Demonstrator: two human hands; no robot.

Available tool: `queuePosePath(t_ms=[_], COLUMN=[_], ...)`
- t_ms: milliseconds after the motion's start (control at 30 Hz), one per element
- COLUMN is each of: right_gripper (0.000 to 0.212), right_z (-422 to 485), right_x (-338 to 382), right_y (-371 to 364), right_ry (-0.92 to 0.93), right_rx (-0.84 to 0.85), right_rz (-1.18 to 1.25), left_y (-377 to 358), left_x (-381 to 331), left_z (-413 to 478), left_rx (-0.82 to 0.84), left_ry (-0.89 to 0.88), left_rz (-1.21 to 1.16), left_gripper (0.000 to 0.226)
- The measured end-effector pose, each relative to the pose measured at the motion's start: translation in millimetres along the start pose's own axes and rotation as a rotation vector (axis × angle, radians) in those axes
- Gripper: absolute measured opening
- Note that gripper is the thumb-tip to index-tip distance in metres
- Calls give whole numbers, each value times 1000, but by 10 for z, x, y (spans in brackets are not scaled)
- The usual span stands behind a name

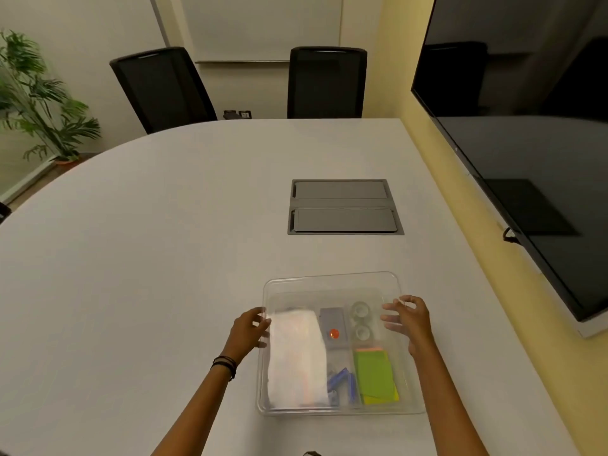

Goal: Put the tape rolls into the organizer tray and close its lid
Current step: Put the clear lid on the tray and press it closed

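A clear plastic organizer tray (342, 412) sits on the white table near me. Two clear tape rolls (359, 309) (362, 332) lie in its far right compartment, one behind the other. A transparent lid (332, 281) lies over the tray, and the contents show through it. My left hand (250, 330) grips the lid's left edge. My right hand (408, 319) grips its right edge with the fingers curled over the rim. Whether the lid is fully seated I cannot tell.
Inside the tray lie a white cloth (296, 353), a grey device with an orange button (333, 329), blue clips (342, 380) and green sticky notes (375, 376). A grey cable hatch (343, 207) is set in the table beyond. A dark screen (526, 143) hangs at right, and two black chairs stand at the far side.
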State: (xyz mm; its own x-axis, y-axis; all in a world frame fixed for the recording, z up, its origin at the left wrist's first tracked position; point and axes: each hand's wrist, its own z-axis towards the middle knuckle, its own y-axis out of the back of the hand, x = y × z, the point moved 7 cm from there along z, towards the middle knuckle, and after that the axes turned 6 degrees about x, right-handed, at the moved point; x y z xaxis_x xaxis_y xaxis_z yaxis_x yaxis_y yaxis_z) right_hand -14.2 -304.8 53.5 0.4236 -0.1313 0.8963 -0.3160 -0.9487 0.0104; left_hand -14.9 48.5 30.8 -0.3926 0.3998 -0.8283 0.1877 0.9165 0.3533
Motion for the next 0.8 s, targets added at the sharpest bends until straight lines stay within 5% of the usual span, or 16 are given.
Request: queuePosePath(t_ms=[267,800], right_gripper=[25,34], right_z=[101,415], right_x=[-262,-455], right_y=[-126,-112], right_ry=[45,-17], right_rx=[-202,-146], right_rz=[-228,-362], left_y=[-76,-265], left_x=[59,246], left_z=[174,431], left_rx=[-31,144], left_ry=[84,260], left_rz=[331,437], left_gripper=[36,39])
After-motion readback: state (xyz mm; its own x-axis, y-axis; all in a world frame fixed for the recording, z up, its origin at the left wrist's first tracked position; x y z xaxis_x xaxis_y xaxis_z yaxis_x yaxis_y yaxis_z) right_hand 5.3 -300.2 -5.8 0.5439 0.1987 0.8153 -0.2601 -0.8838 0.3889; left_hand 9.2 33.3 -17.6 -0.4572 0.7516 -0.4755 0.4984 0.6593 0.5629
